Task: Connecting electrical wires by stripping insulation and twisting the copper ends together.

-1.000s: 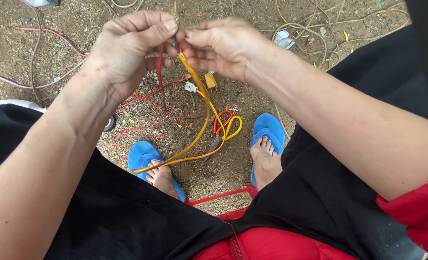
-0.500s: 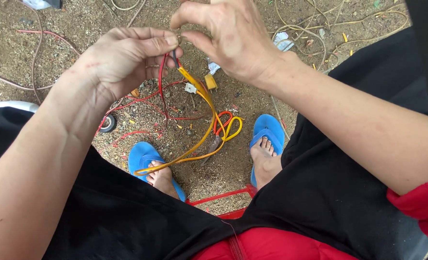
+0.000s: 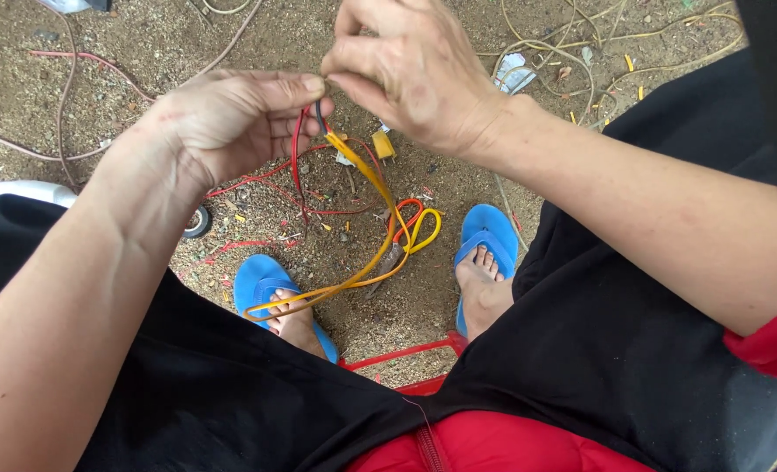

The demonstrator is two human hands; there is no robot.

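Head view, seated person looking down at the lap.

- Left hand (image 3: 231,122): fingers are curling closed, pinching the upper ends of a bundle of wires (image 3: 366,175) between thumb and forefinger.
- Right hand (image 3: 414,74): fingertips are closing on the same wire ends from above, touching the left thumb; exactly which strand it is gripping cannot be told.
- Bundle of wires: yellow, orange and red strands are hanging from the pinch point down between the knees, looping above the ground (image 3: 362,306); the yellow loop (image 3: 423,229) is trailing near the right foot.
- Progress, as a judgement: the wire ends are being worked at the fingertips; the rest of the length is hanging loose and unsorted.
- Blue sandals (image 3: 489,236): one on each foot, flanking the hanging loop.
- Roll of tape (image 3: 198,223): lying on the ground beside the left forearm.
- Open room: bare dirt is lying between the feet; scrap wires are littering the far ground; a red frame (image 3: 397,354) is bordering the near edge.
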